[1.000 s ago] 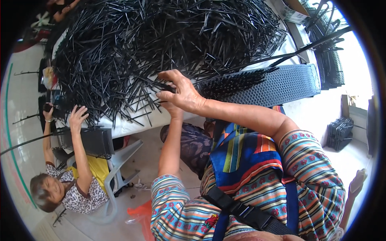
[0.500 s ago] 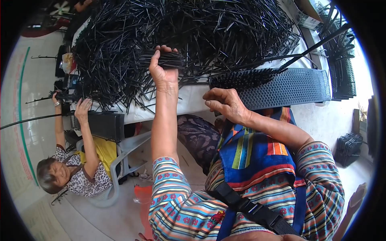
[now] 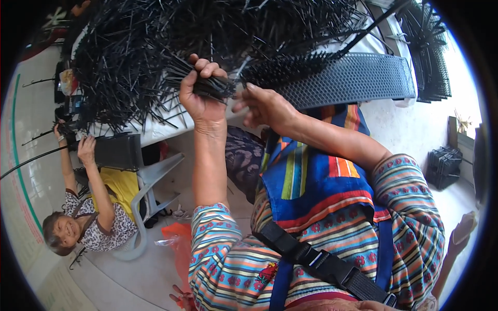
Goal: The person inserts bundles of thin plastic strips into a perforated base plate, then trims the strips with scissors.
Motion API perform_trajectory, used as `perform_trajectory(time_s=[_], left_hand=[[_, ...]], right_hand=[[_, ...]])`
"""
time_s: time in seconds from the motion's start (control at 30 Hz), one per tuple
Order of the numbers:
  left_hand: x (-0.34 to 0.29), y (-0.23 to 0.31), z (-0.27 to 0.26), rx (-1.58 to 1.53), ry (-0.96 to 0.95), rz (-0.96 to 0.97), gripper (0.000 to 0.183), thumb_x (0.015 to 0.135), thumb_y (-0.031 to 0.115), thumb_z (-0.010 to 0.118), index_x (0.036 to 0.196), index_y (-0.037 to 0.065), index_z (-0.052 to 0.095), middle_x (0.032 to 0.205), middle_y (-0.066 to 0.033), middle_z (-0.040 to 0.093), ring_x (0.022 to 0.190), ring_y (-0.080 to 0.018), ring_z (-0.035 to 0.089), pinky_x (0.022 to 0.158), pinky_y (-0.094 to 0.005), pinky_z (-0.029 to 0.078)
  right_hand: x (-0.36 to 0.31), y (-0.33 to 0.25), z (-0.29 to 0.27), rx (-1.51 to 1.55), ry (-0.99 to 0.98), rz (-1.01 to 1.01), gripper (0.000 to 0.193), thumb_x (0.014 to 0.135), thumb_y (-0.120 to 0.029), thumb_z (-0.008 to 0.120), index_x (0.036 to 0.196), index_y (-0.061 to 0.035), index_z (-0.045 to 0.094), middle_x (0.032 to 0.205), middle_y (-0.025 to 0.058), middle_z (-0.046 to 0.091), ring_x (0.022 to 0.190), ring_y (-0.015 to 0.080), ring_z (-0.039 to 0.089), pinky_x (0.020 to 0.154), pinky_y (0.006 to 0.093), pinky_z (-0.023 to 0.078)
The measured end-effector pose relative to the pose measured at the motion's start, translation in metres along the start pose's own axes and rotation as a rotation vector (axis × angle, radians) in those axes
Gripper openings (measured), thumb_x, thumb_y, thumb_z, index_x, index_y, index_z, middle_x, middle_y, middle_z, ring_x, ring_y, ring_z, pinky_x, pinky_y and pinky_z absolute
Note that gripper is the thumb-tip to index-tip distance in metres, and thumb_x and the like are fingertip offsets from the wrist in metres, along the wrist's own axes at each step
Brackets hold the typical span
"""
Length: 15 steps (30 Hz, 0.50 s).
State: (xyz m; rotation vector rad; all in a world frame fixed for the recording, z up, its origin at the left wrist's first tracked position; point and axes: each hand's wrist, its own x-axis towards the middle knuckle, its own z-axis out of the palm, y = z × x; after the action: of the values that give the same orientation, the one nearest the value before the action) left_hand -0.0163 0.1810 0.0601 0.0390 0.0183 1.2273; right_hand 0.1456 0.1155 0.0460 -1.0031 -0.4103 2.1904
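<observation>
While closed round strips (image 3: 216, 89), left hand (image 3: 198, 99)

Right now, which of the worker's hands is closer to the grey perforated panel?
Right. The right hand is by the left end of the perforated panel; the left hand is farther left, gripping black strips.

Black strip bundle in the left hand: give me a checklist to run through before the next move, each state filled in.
1. Bundle gripped: ok, the left hand is closed round it.
2. Strip ends even: not ok, those on the left fan out.
3. Right hand clear of the bundle: cannot tell, its blurred fingers are close to the right end.
4. Perforated panel bare: not ok, spiky black pieces cover its left part.
5. Co-worker's hands clear of the bundle: ok, they are at the far left.
</observation>
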Motion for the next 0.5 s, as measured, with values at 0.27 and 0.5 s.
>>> perform_trajectory(time_s=[0.27,0.5], left_hand=[[-0.086,-0.043,-0.015,0.131,0.057,-0.095,0.045,0.08,0.01,0.061,0.124,0.003,0.053,0.084,-0.0049,0.05,0.07,-0.0147,0.05,0.067,-0.0303,0.043],[-0.139,-0.077,-0.05,0.499,0.553,-0.215,0.043,0.078,0.003,0.06,0.12,0.003,0.051,0.097,-0.0123,0.065,0.079,-0.0256,0.062,0.081,-0.038,0.051]], right_hand=[[-0.017,-0.004,-0.001,-0.024,0.086,-0.213,0.015,0.091,-0.016,0.063,0.095,-0.0031,0.069,0.075,-0.0011,0.061,0.061,0.0057,0.051,0.056,0.0207,0.04],[-0.071,-0.018,-0.048,-0.378,0.168,-0.555,0.035,0.086,0.004,0.064,0.121,-0.0002,0.057,0.084,0.0059,0.066,0.06,0.0061,0.058,0.055,0.0182,0.047]])
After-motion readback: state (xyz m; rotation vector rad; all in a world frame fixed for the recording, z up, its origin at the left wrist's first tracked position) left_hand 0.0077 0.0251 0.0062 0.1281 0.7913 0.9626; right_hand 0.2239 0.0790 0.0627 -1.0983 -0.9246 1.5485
